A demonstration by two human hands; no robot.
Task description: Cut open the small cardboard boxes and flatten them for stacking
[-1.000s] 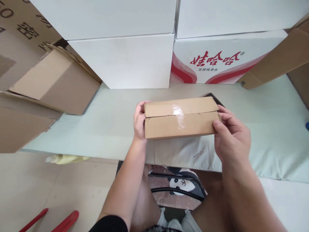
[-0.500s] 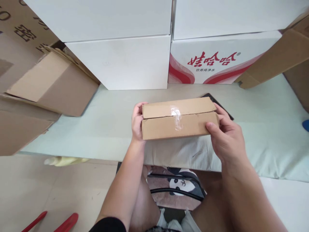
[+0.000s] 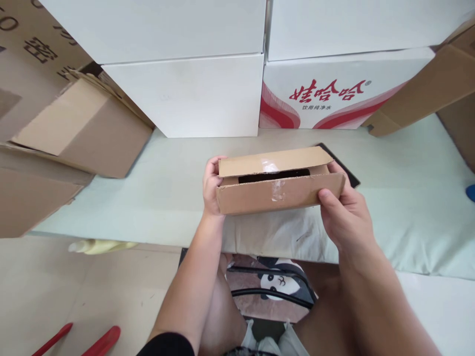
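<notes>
Noted small cardboard box (image 3: 278,195) held just above near edge of pale green table (image 3: 166,198), long axis left to right, clamped endwise between left hand (image 3: 211,190) and right hand (image 3: 345,217), both equally near, right thumb on front flap. Observed top flaps gaping, split clear tape (image 3: 277,184) at seam. Read red 娃哈哈 logo, upside down, on white carton (image 3: 345,89) behind; no writing on box.

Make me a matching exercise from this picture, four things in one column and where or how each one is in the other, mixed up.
Things:
1. small cardboard box
2. white carton with red print
3. red handles
4. left hand

Place or state:
A. lying at the bottom left of the view
B. gripping one end of the box
C. flaps parted, dark gap showing
D. standing at the back, right of centre

Pairs: 1-C, 2-D, 3-A, 4-B
</notes>
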